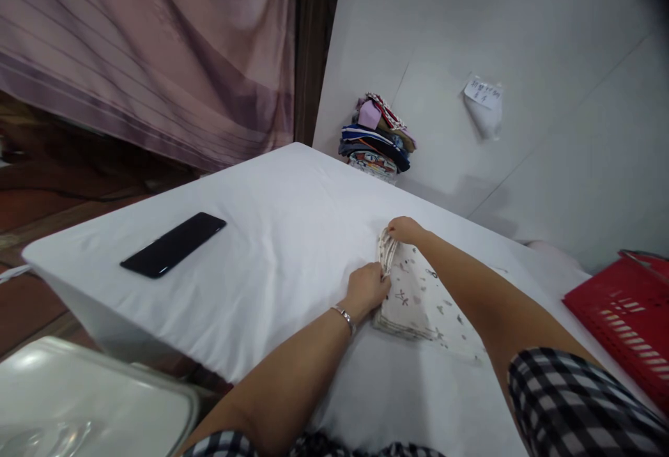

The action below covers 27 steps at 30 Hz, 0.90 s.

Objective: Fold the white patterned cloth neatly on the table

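A white-cloth-covered counter (293,227) carries a flat, black, rectangular slab (175,244) and layered white printed fabric (408,297).

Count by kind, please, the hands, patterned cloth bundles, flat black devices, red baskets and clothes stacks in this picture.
Hands: 2 (left hand, right hand)
Patterned cloth bundle: 1
Flat black device: 1
Red basket: 1
Clothes stack: 1
Total: 6

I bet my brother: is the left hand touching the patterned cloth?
Touching. The head view shows the left hand gripping the layered edge of the patterned cloth.
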Each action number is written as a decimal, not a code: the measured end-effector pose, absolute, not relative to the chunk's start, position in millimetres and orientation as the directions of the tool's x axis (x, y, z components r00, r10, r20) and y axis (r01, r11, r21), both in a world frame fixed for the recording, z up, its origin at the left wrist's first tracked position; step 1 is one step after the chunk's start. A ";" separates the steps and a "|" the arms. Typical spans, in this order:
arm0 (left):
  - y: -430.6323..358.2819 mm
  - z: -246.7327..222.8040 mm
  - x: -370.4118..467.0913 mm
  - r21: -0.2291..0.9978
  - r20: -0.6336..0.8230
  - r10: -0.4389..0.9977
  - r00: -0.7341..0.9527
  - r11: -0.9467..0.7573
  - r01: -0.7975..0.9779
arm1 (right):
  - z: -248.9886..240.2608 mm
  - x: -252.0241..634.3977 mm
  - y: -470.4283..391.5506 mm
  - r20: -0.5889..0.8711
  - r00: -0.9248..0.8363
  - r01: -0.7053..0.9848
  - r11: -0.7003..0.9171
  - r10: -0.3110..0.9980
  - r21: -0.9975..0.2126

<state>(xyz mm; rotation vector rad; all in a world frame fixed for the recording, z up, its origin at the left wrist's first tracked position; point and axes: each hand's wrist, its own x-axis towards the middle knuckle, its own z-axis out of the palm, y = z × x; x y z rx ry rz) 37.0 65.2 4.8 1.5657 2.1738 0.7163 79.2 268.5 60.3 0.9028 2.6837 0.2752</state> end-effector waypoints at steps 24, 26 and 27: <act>64.9 5.1 35.8 0.600 -0.018 0.948 -0.318 0.265 0.755 | 58.1 80.4 265.4 -0.263 -0.796 0.472 0.832 0.545 0.294; 65.2 4.1 35.7 0.601 -0.009 0.949 -0.315 0.257 0.757 | 57.5 79.6 263.1 -0.251 -0.789 0.482 0.818 0.561 0.314; 65.3 3.5 35.6 0.600 -0.003 0.950 -0.312 0.251 0.759 | 57.8 79.5 262.0 -0.248 -0.786 0.486 0.814 0.566 0.318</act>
